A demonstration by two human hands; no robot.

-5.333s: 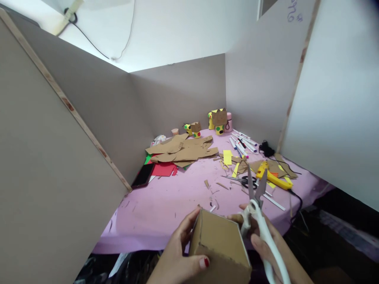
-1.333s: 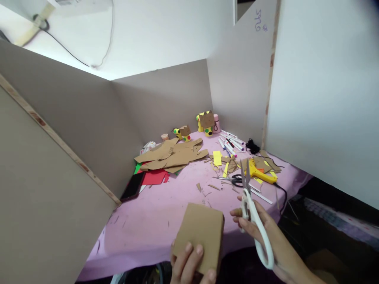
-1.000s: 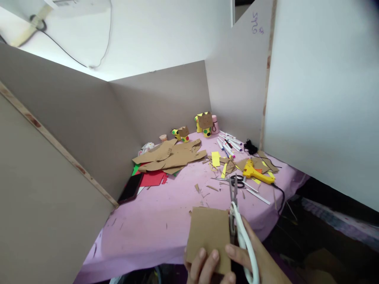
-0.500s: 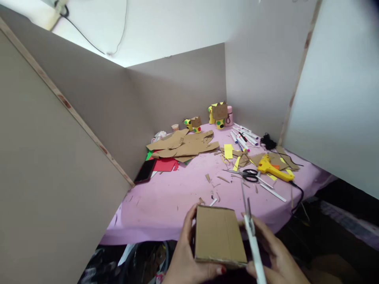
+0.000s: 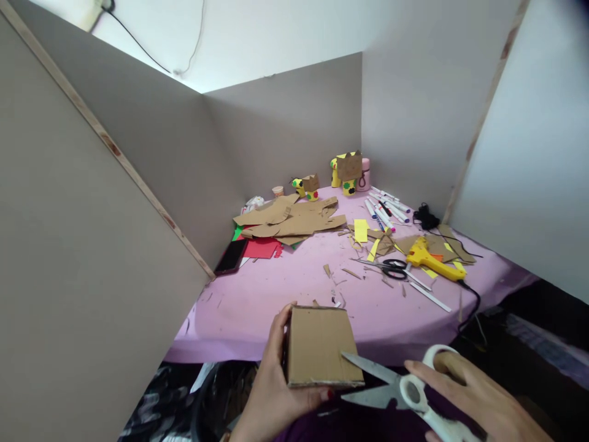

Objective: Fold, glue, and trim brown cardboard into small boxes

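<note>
A small cardboard box [image 5: 322, 345] is gripped by my left hand [image 5: 271, 393], fingers along its left side and thumb at the near edge. My right hand [image 5: 488, 399] holds white-handled scissors [image 5: 411, 393] with the blades spread apart. The upper blade's tip overlaps the box's top face near its right side; whether it touches cannot be made out. Below the near right corner, the other blade points left. Beyond the box, cardboard scraps [image 5: 327, 270] are scattered on the pink-covered table [image 5: 257, 307].
Black-handled scissors [image 5: 393, 267] and a yellow glue gun [image 5: 435, 261] lie at the right, its cord over the edge. Markers [image 5: 386, 209], cut cardboard [image 5: 294, 218], a phone [image 5: 231, 256] and decorated cardboard figures [image 5: 350, 167] sit farther back. Grey partitions [image 5: 285, 116] enclose the table.
The scissors have gone from upright with narrow blades to spread blades pointing left. My right hand has moved right, off the box. My left hand and the box have shifted slightly left in view.
</note>
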